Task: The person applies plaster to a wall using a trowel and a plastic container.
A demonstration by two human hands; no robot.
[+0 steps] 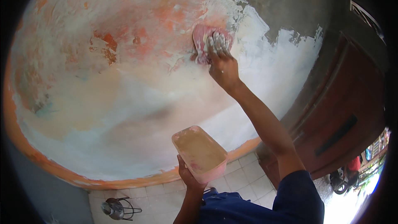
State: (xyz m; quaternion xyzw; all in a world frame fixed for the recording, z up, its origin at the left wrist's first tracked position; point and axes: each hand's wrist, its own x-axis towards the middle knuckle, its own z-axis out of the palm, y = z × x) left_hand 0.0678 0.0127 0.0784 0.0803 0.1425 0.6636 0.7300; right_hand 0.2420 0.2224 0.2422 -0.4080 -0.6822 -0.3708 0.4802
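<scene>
A: Where is the pink spreader (202, 35)?

B: High up, flat against the wall (137, 91), where the orange part meets the white paste (265, 64). The right hand (224, 68) holds it, with white stuff all over the fingers. I can't see the thumb.

A: And the left hand (190, 177)?

B: It grips the pink tub (212, 173) by its side, down low. So the two hands are well apart.

A: What could go wrong?

B: I think the spreader could slip, because those fingers look wet and messy. If it tips on one corner, it could scratch a line in the paste.

A: What about the tub?

B: Only one hand has it. If that hand gets tired, the tub could tilt and drop on the floor tiles (155, 191). I can't tell how much is inside.

A: Could paste get on other things?

B: Maybe. A blob could fall on the blue shirt (232, 203), since the arm reaches up so far.

A: Now count!

B: Two hands. One spreader. One tub. One big wall with paste on it. One dark red door (344, 108). One grey thing on thin black legs (112, 208), too small to name. One motorbike (340, 182) outside, partly hidden.
</scene>
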